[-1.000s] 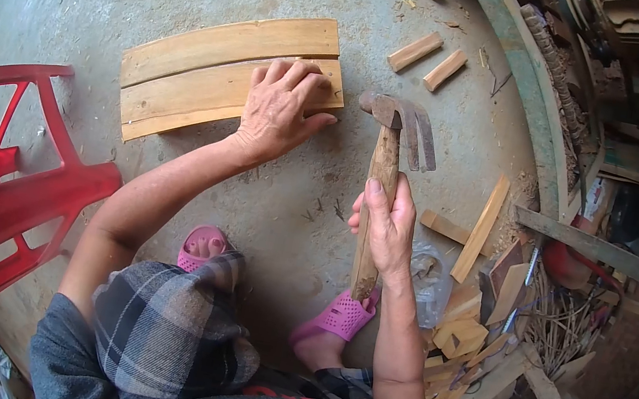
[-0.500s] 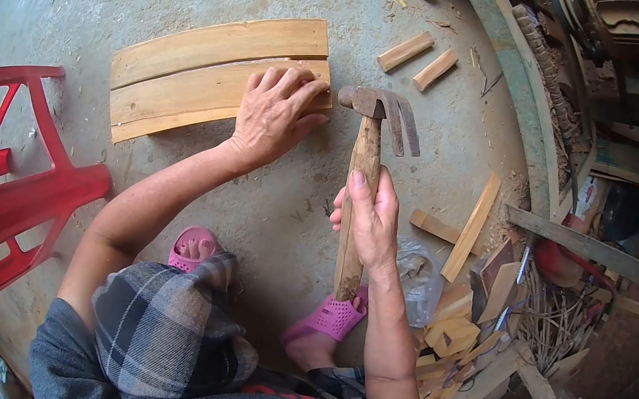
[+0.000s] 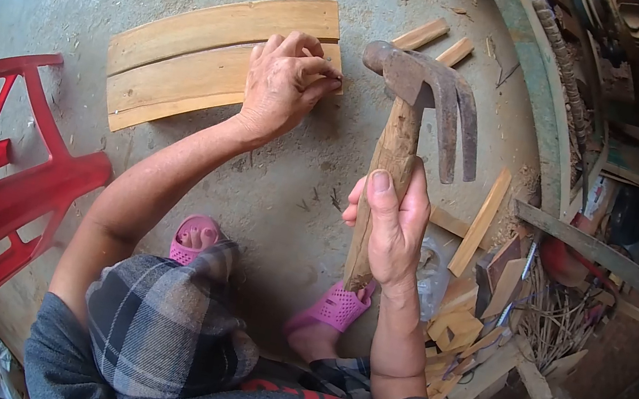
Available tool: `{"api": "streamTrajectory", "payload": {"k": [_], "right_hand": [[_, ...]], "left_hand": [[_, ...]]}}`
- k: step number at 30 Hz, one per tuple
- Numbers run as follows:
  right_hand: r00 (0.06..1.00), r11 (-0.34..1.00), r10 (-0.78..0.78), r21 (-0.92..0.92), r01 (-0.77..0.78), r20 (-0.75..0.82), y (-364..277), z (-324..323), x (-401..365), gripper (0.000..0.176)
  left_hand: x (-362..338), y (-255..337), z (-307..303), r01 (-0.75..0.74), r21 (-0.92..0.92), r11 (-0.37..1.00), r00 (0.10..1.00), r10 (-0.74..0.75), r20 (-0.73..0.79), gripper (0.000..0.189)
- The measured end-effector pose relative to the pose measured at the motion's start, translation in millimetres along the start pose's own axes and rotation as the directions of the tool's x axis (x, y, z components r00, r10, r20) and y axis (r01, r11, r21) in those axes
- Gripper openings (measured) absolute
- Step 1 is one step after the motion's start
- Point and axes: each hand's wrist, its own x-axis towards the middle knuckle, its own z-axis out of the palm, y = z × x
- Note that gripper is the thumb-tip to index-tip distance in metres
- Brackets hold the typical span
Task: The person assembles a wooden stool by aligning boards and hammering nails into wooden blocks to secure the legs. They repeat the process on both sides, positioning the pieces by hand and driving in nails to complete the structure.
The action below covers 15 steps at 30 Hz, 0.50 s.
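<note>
My right hand (image 3: 391, 219) is wrapped round the wooden handle of a claw hammer (image 3: 415, 81), which is raised with its head up and its claws to the right. Two wooden boards (image 3: 180, 77) lie side by side on the floor, with a narrow gap between them. Over the right end of the nearer board is my left hand (image 3: 284, 81), thumb and fingertips pinched together at the board's edge. Whatever is between those fingertips is too small to make out.
A red plastic chair (image 3: 21, 186) lies at the left. Small wood blocks (image 3: 421, 34) rest beyond the hammer. Wood scraps (image 3: 453, 329), a plastic bag (image 3: 431, 276) and twigs (image 3: 555, 320) are at the right. Pink sandals (image 3: 336, 307) are on the feet below.
The hammer has risen toward the camera and moved slightly right with my right hand. My left hand's fingers have drawn into a pinch at the board's right end.
</note>
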Motion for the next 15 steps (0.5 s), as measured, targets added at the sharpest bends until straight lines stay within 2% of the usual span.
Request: {"api": "streamTrajectory", "payload": {"k": [3,8,9,13,15], "right_hand": [[0.98,0.978,0.19,-0.096,-0.184,0.058,11.5,-2.6,7.6,0.037],[0.983,0.982,0.178,-0.075,-0.175,0.041,27.2,-7.4,0.8,0.04],[0.987,0.986,0.156,-0.071,-0.153,0.038,24.3,-8.2,1.7,0.04],[0.99,0.99,0.14,-0.035,-0.139,0.03,20.2,-6.8,3.8,0.039],[0.989,0.989,0.148,-0.011,-0.147,0.026,23.6,-5.0,1.2,0.039]], "left_hand": [[2.5,-0.6,0.7,-0.033,-0.001,0.999,0.999,0.033,-0.037,0.013],[0.5,-7.4,0.0,-0.051,-0.059,0.997,0.998,0.048,-0.039,0.012],[1.1,-4.7,-2.4,-0.027,-0.045,0.999,1.0,0.027,0.004,0.01],[5.2,-4.6,0.9,-0.016,-0.025,1.0,0.999,0.015,-0.04,0.01],[8.4,-7.9,2.8,0.19,-0.289,0.938,0.981,-0.188,0.037,0.009]]}}
